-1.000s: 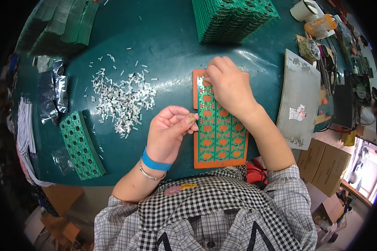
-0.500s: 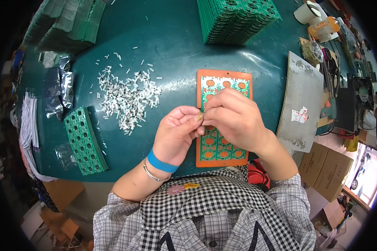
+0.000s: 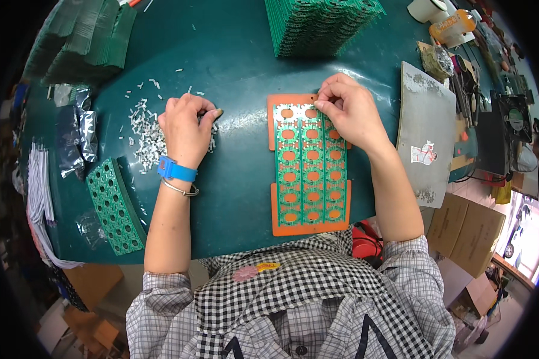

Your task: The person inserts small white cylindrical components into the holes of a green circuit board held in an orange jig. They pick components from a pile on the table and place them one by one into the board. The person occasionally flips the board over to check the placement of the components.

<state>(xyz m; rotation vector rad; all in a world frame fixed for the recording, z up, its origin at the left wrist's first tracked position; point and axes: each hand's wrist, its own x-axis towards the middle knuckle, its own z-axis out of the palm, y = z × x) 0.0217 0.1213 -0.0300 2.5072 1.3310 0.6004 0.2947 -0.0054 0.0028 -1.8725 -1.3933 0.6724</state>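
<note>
My left hand point(image 3: 184, 128) is over the pile of small white pieces point(image 3: 145, 136), its fingers curled down and the thumb pointing right. The hand covers part of the pile, so its fingertips and whatever they hold are hidden. At the top of a green circuit board panel point(image 3: 301, 187), my right hand point(image 3: 350, 110) pinches thumb and forefinger together; what is between them is too small to make out. The panel has rows of oval holes and lies on an orange tray point(image 3: 311, 230), whose colour shows through the holes.
Tall stacks of green panels point(image 3: 317, 30) stand at the far side and far left point(image 3: 90, 45). Another green panel stack point(image 3: 115, 206), silver bags point(image 3: 88, 134) and white wires point(image 3: 39, 185) lie left. A grey plate point(image 3: 428, 131) is right, with a tape roll point(image 3: 426, 10) beyond.
My hands have moved apart from where they met over the panel. The left went left to the white pile; the right moved up to the panel's top edge, uncovering most of it.
</note>
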